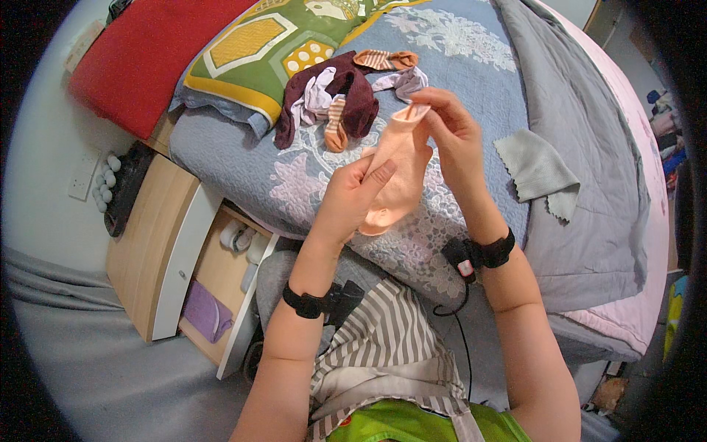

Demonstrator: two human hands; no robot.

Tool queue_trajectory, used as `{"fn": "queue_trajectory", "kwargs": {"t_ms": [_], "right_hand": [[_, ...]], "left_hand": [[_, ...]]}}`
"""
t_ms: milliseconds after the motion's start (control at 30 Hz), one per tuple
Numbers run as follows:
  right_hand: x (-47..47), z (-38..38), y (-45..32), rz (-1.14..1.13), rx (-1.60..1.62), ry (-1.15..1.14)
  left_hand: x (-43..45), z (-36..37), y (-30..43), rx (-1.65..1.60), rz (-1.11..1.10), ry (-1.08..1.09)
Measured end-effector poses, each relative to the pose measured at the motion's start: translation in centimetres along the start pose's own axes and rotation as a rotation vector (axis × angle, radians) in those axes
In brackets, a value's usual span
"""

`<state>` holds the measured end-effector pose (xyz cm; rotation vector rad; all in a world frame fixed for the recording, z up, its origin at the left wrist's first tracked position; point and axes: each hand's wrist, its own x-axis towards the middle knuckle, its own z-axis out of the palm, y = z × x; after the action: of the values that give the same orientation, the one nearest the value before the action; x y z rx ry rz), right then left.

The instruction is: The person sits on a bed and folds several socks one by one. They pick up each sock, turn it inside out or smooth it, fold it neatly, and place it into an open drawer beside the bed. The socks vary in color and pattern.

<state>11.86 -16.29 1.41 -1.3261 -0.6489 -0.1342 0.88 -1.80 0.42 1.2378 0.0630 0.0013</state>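
Note:
A peach-coloured sock [406,157], perhaps a pair laid together, is held up over the bed, its cuff towards the top. My left hand [348,199] grips it around the middle, thumb lying across the fabric. At the cuff, my right hand [450,124] pinches the edge between thumb and fingers. Just beyond is a loose pile: a dark maroon knitted garment [362,102], a pale lavender sock [316,94], and an orange sock with striped cuff [335,130]. A similar striped sock [386,59] and another lavender piece [411,82] lie at the pile's far side.
A grey-green cloth [538,166] with zigzag edges lies right of my right hand, by a grey quilt [585,221]. A patterned green pillow [248,52] is behind the pile. At left, a nightstand's open drawer [221,276] contains a purple cloth [207,310]. A black cable [467,337] hangs near my right forearm.

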Motion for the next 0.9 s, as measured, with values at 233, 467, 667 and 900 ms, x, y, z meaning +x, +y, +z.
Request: {"fn": "queue_trajectory", "kwargs": {"t_ms": [233, 467, 667, 900], "right_hand": [[0.1, -0.9, 0.3, 0.277, 0.424, -0.003], [0.7, -1.4, 0.2, 0.286, 0.438, -0.154], [0.5, -1.9, -0.4, 0.205, 0.32, -0.606], [0.6, -1.4, -0.4, 0.246, 0.212, -0.275]], "left_hand": [[0.0, 0.1, 0.4, -0.061, 0.0, -0.057], [0.0, -1.0, 0.7, -0.091, 0.003, 0.035], [0.5, -2.4, 1.5, -0.101, 0.15, 0.197], [0.4, -2.3, 1.5, -0.046, 0.098, 0.139]]}}
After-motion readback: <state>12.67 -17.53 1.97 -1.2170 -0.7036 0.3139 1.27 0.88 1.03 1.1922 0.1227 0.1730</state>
